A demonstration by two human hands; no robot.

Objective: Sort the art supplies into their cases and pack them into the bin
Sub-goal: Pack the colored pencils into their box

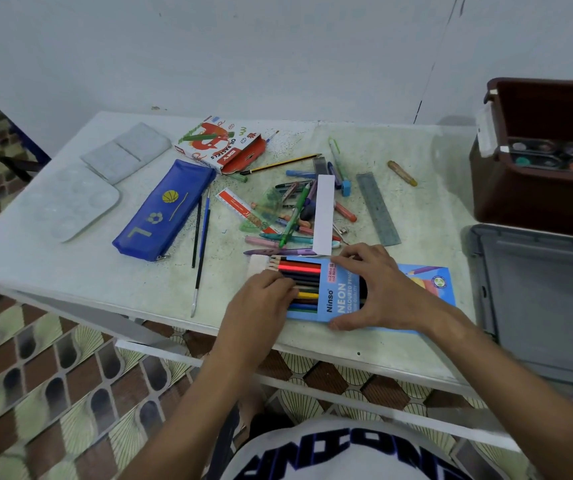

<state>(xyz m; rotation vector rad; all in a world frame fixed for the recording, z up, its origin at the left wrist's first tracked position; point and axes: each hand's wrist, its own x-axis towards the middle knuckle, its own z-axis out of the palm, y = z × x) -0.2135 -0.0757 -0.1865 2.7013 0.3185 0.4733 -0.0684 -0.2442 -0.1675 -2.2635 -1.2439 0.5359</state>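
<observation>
Tiled floor [53, 368] shows under the pale speckled table [416, 258], which stands against a white wall [278, 46]. At 6 o'clock on the table lies a blue pencil box [342, 299]: the right hand [378, 289] grips it with curled fingers, and the left hand [260, 299] rests curled fingers on the coloured pencils [304, 282] sticking out. At 9 o'clock lies a blue pencil case [163, 209]; at 12, loose pens [295, 216] and an oil pastel box [221, 143]. At 3 o'clock a brown bin [520, 199] holds a paint set [555, 155].
</observation>
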